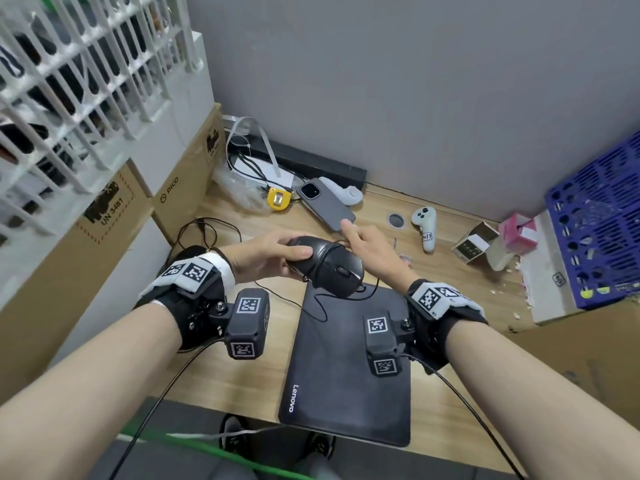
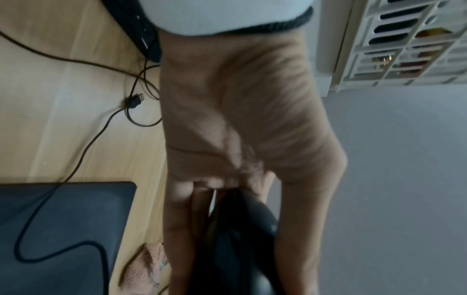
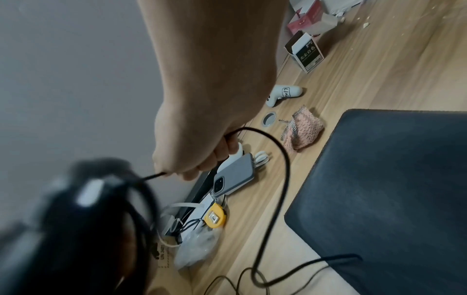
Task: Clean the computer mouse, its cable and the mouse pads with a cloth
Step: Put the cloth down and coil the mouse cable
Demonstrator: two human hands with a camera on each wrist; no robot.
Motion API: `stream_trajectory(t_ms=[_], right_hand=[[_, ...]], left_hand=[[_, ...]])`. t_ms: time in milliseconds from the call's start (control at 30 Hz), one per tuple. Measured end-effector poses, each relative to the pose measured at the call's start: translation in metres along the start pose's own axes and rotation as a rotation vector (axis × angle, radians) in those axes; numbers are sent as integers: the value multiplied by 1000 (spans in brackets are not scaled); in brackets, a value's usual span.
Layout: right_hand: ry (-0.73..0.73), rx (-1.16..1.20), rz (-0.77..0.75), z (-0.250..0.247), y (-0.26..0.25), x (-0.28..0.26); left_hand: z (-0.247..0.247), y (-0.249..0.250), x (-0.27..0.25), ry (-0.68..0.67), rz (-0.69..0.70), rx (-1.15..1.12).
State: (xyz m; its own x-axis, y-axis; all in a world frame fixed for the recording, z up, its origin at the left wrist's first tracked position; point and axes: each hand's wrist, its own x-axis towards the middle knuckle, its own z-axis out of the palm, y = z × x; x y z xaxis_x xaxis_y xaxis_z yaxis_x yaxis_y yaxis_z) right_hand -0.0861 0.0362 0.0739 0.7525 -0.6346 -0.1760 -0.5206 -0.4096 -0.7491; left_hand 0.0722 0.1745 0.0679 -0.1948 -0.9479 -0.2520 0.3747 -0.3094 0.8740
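My left hand [image 1: 291,259] grips the rear of a black wired mouse [image 1: 334,270], held above the far edge of the black Lenovo mouse pad [image 1: 346,368]. Loops of its black cable [image 1: 320,306] wrap round the mouse body. In the right wrist view my right hand [image 3: 199,153] pinches the cable [image 3: 280,153] close to the blurred mouse [image 3: 76,209]; the rest trails over the pad [image 3: 391,189] and table. A pink cloth [image 3: 302,132] lies crumpled on the table beyond the pad, in neither hand. The cable's USB plug [image 2: 136,99] lies loose on the wood.
A grey phone [image 1: 327,206], yellow tape measure [image 1: 278,199], white controllers [image 1: 426,226], small boxes [image 1: 476,242] and a blue crate [image 1: 602,220] crowd the back of the wooden table [image 1: 242,368]. Cardboard boxes [image 1: 104,237] line the left side.
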Motion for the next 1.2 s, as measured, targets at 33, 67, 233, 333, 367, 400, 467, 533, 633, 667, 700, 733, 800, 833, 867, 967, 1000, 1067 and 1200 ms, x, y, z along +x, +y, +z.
stream_trajectory(t_ms=[33,67,233,333,367,400,467,533,633,667,700,733,800,833,867,967,1000,1067,1200], right_hand=[[-2,14,-28,1,0,0],[-27,10,-51,2,0,-1],[-34,57,1,27,2,-9],[-228,54,60,38,-2,-15],[-280,64,65,37,-6,-18],[-309,79,70,34,-9,-21],[-333,108,73,28,-12,-22],[-358,98,69,20,-14,-21],[-340,149,48,9,-15,-19],[-315,173,51,6,-14,-17],[-281,181,53,3,-14,-15],[-250,178,60,-1,-14,-13],[-207,151,70,-9,-17,-13],[-193,129,69,-11,-18,-13],[-180,106,67,-13,-18,-12],[-144,104,63,-8,-15,-11],[-127,134,72,-4,-13,-11],[-103,236,86,3,-8,-13],[-93,222,139,22,-12,-19]], left_hand=[[1,1,1,12,24,-37],[3,1,2,47,57,-72],[-1,-3,23,442,232,-268],[-9,-9,32,712,199,-113],[-11,-12,33,766,182,-16],[-12,-15,34,810,168,86],[-16,-22,33,873,149,312],[-16,-25,31,837,136,475],[-17,-24,28,694,72,655],[-18,-23,26,652,47,699],[-18,-20,23,608,21,729],[-18,-18,21,562,3,743],[-15,-13,13,464,-23,717],[-11,-10,7,415,-31,677],[-7,-7,2,362,-41,610],[3,-3,-11,162,-16,297],[5,-3,-13,114,12,197],[5,-6,-12,102,79,57],[7,-8,1,430,224,-103]])
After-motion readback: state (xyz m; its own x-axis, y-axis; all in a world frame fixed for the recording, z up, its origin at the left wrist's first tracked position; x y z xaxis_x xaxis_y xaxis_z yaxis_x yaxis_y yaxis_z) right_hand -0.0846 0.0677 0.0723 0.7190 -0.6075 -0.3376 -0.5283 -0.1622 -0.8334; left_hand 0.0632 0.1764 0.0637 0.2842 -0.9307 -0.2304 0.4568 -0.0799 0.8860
